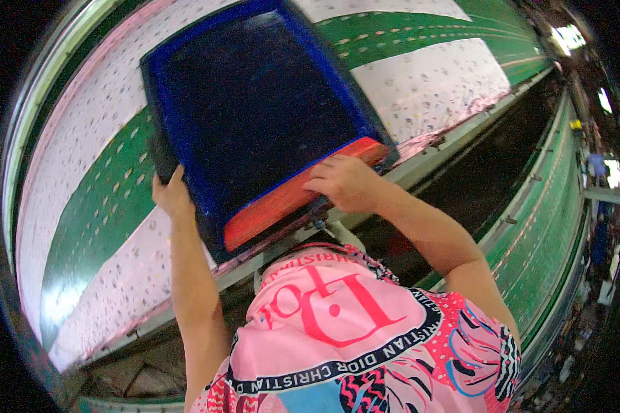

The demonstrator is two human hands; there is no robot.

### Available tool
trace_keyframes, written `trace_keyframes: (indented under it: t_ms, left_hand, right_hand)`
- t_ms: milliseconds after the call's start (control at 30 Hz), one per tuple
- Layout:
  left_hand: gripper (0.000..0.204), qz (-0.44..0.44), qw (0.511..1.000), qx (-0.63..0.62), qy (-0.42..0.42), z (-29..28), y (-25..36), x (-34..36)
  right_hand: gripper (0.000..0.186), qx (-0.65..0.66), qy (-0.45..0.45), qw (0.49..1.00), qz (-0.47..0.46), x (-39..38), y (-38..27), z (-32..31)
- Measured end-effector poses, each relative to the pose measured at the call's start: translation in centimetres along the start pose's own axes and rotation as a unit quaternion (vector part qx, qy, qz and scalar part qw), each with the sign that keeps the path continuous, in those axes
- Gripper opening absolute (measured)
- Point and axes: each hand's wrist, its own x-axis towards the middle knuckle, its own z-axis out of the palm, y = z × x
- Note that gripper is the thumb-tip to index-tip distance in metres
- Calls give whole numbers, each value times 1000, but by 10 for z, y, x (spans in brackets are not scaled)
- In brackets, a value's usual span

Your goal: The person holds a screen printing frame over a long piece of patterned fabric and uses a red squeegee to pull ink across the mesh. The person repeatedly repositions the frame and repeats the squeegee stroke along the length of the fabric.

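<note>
A large screen-printing frame (251, 103) with a dark middle and a blue border is tilted across the long table in front of me. My left hand (174, 197) is closed on its left side edge, near the lower corner. Along the frame's near end runs an orange-red bar or strip (275, 210); whether it is a separate piece, I cannot tell. The fingers of my right hand (348, 184) are curled over this strip, right of its middle. Beneath the frame, white speckled fabric pieces (430, 86) lie on the green table surface (107, 168).
The table's near edge is a pale rail (420, 162) with small fittings. Beyond a dark gap on the right runs a second green table (544, 241). Blurred clutter (603, 275) and bright lights line the far right. Glare (65, 303) falls on the table at the left.
</note>
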Motion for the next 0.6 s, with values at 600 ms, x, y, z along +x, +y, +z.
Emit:
trace_keyframes:
  t_ms: [600]
  left_hand:
    - [46, 6, 999, 38, 19, -12, 2, 0]
  right_hand:
    - [45, 28, -176, 981, 83, 69, -41, -25]
